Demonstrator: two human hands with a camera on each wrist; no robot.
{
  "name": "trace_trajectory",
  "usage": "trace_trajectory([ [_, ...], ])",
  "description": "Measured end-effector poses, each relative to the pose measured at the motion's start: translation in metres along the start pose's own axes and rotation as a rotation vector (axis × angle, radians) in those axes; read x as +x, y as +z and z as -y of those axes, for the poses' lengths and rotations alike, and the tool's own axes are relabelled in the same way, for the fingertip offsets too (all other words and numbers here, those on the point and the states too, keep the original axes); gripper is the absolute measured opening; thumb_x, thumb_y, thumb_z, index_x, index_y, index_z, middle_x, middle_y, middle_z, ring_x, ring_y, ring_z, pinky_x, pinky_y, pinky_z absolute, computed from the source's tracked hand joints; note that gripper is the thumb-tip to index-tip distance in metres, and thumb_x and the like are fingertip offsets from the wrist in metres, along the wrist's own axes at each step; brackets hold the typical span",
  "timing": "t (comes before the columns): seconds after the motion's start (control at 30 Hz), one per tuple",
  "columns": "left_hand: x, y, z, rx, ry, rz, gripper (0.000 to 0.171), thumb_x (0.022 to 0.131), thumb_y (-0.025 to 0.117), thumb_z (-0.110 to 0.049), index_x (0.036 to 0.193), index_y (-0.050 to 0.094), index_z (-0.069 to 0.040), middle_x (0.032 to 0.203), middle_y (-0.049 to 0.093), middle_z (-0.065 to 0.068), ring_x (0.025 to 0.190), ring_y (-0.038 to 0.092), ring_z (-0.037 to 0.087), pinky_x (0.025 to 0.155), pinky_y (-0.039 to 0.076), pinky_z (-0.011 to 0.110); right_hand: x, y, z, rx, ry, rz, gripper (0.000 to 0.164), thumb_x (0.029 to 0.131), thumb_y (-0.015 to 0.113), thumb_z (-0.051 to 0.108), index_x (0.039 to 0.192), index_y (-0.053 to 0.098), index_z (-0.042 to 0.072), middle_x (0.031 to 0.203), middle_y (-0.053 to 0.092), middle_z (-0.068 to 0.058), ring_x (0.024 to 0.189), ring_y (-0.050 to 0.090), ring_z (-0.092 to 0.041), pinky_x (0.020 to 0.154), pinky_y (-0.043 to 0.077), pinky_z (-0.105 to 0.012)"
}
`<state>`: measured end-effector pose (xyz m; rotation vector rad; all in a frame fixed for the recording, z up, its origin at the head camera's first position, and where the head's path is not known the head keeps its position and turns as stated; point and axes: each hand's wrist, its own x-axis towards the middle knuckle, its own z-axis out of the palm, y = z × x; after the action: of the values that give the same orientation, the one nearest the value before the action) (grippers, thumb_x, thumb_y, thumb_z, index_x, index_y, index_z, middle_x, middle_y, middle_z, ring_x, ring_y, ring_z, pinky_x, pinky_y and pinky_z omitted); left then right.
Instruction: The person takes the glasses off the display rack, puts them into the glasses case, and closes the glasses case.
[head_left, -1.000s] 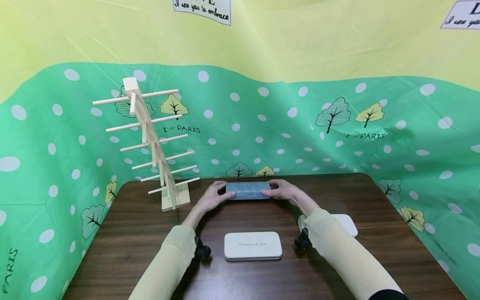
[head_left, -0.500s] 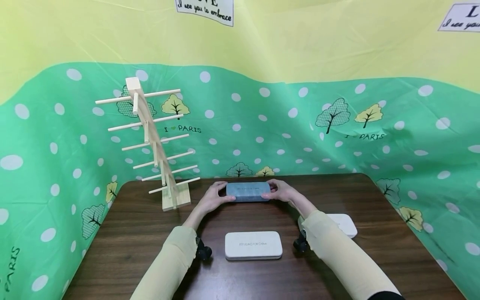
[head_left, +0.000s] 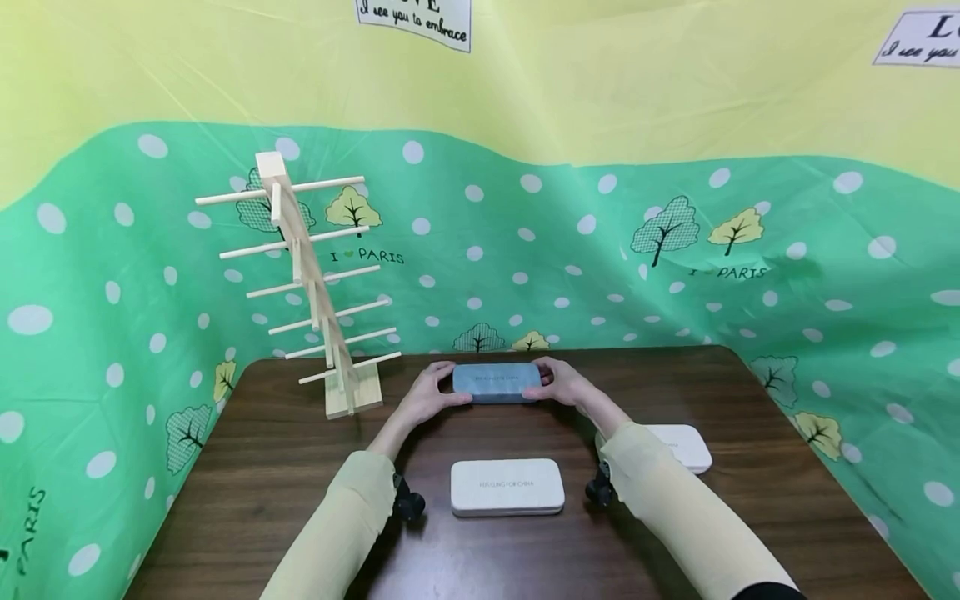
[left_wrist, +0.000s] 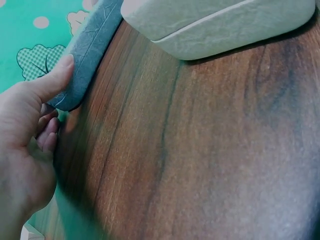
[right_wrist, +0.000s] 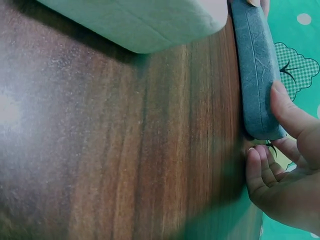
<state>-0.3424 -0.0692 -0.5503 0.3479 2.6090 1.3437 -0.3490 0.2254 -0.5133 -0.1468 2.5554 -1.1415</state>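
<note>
A blue glasses case [head_left: 496, 382] with faint lettering on its lid is at the back of the table, its long side facing me. My left hand [head_left: 428, 395] holds its left end, thumb on the near edge. The right hand [head_left: 561, 386] grips the opposite end in the same way. In the left wrist view the thumb [left_wrist: 57, 77] presses on the case [left_wrist: 92, 55], whose seam shows. From the right wrist, the case [right_wrist: 256, 75] lies along the table's far edge. Nearer me, a white glasses case [head_left: 507, 487] with printed lettering lies flat.
Behind my right sleeve [head_left: 667, 492] another white case [head_left: 681, 447] is partly hidden. A wooden rack [head_left: 315, 292] with several pegs stands at the back left of the brown table [head_left: 247, 500]. A patterned green and yellow cloth [head_left: 555, 225] hangs behind.
The blue case has tipped slightly, so more of its lid and its lettering show. Both hands keep hold of its ends. The view has shifted a little.
</note>
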Motion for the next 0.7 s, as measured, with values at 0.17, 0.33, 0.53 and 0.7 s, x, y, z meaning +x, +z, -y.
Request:
trace_trajectory([
  [0.17,-0.0016,-0.0005,-0.0023,0.003,-0.005,0.002,0.086,0.089,0.080,-0.039,0.157,0.040,-0.005,0.167,0.034,0.014,0.157,0.026,0.039,0.123,0.031,0.056,-0.0005,0.0006,-0.0005,-0.005,0.004,0.004,0.077,0.091,0.081,0.027,0.152,0.043,-0.001,0.141,0.055,-0.024,0.124,0.055,-0.035,0.102,0.050,-0.046],
  [0.33,-0.0016,-0.0021,-0.0014,0.006,-0.012,0.019,0.089,0.089,0.081,-0.041,0.159,0.037,-0.008,0.168,0.031,0.015,0.157,0.024,0.040,0.123,0.030,0.058,-0.0004,0.0007,0.0004,-0.022,0.000,0.014,0.078,0.092,0.080,0.026,0.153,0.041,-0.001,0.144,0.053,-0.025,0.128,0.054,-0.038,0.103,0.050,-0.048],
  [0.53,0.0004,-0.0029,0.0022,-0.008,-0.008,0.007,0.088,0.088,0.082,-0.039,0.158,0.039,-0.008,0.167,0.032,0.014,0.157,0.025,0.040,0.123,0.030,0.059,-0.0014,0.0007,0.0032,-0.030,-0.009,0.014,0.079,0.091,0.080,0.028,0.154,0.041,0.001,0.145,0.053,-0.024,0.128,0.054,-0.037,0.105,0.049,-0.048],
  [0.7,0.0015,-0.0009,0.0018,-0.018,-0.008,0.024,0.089,0.087,0.082,-0.040,0.158,0.039,-0.008,0.168,0.031,0.014,0.157,0.024,0.040,0.123,0.030,0.058,-0.0021,-0.0005,0.0006,-0.033,0.007,0.013,0.079,0.092,0.080,0.029,0.155,0.040,0.002,0.145,0.053,-0.024,0.128,0.053,-0.036,0.106,0.048,-0.048],
])
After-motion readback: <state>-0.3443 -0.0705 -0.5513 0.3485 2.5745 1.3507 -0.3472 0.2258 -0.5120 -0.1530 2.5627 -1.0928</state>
